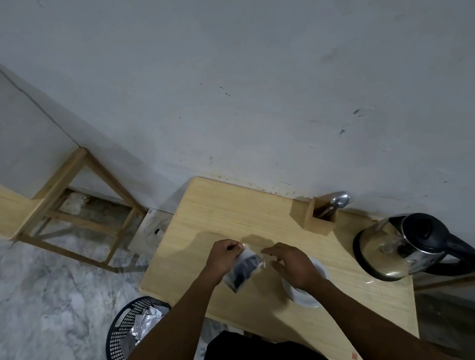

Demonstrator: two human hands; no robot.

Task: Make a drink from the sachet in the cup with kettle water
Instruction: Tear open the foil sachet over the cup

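Sachet (243, 271): small pouch, dark printed middle w/ silvery-white edges, a bit crumpled and blurred, print unreadable. Long axis runs diagonal, top end up by the left hand's (225, 259) fingertips, bottom end pointing down toward the near-left edge of the surface (227, 209). It's held in the air above the surface, left of the cup (307, 283). Left-hand fingers (237, 247) are clenched on the sachet's upper corner, pouch hanging below and right of the knuckles. Right hand (293, 269) sits over the white cup; its fingers reach toward the sachet's upper-right edge, can't tell if they're pinching it. Kettle (406, 246) stands near the right edge, well apart.
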